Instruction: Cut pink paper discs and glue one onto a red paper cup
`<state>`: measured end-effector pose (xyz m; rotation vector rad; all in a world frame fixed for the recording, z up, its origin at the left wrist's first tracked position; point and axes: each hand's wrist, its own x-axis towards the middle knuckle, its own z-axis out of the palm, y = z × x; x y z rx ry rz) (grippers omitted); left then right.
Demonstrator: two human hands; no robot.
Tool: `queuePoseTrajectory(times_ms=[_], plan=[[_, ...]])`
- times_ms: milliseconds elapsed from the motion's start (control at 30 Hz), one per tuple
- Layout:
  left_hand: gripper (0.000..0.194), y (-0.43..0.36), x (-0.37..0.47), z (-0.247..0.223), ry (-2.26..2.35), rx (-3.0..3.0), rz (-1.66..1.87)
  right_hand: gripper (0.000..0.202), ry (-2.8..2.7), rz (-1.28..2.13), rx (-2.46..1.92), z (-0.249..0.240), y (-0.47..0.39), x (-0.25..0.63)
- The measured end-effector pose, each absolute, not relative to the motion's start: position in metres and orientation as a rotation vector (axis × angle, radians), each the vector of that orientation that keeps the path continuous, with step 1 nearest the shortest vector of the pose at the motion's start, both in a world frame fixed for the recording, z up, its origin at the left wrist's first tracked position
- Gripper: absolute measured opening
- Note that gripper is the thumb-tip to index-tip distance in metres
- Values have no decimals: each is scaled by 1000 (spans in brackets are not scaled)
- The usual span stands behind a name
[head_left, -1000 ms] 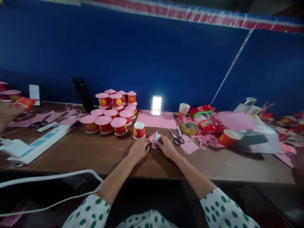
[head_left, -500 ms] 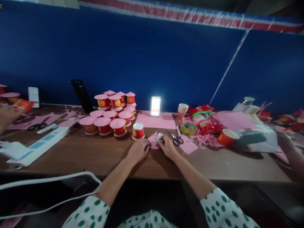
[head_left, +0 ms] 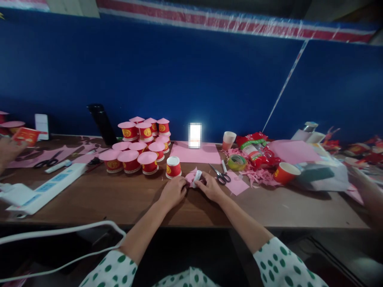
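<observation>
In front of me my right hand (head_left: 212, 188) grips a white glue stick (head_left: 197, 175), held at a tilt over a small piece of pink paper (head_left: 190, 174). My left hand (head_left: 175, 190) has its fingers curled at the left edge of that paper, and its fingertips are partly hidden. Just beyond the left hand stands a red paper cup (head_left: 173, 167), upside down with its white base up. Black-handled scissors (head_left: 222, 177) lie right of the right hand, partly over a pink paper sheet (head_left: 237, 183).
Red cups with pink cone tops (head_left: 128, 160) stand grouped at the left. A lit phone (head_left: 195, 136) leans behind a pink sheet (head_left: 179, 153). Tape (head_left: 237, 162), a red packet (head_left: 253, 145) and a tipped cup (head_left: 286, 173) lie right. Another person's hand (head_left: 8, 151) holds red paper far left, near a power strip (head_left: 54, 189).
The glue stick has shifted slightly left and down and stands steeper. The pink paper under it shows a different outline. The other person's red piece at the left has turned.
</observation>
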<state>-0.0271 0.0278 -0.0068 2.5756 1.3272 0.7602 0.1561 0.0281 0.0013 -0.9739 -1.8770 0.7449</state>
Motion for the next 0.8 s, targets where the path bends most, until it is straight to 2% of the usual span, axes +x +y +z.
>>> queuePoseTrajectory(times_ms=[433,800], plan=[[22,28,-26,-7,1337,2563,758,25,-1710,818,-991,-1,28,157],[21,29,-26,-7,1339,2570,777,20,-1920,440,-1188,-5,28,157]])
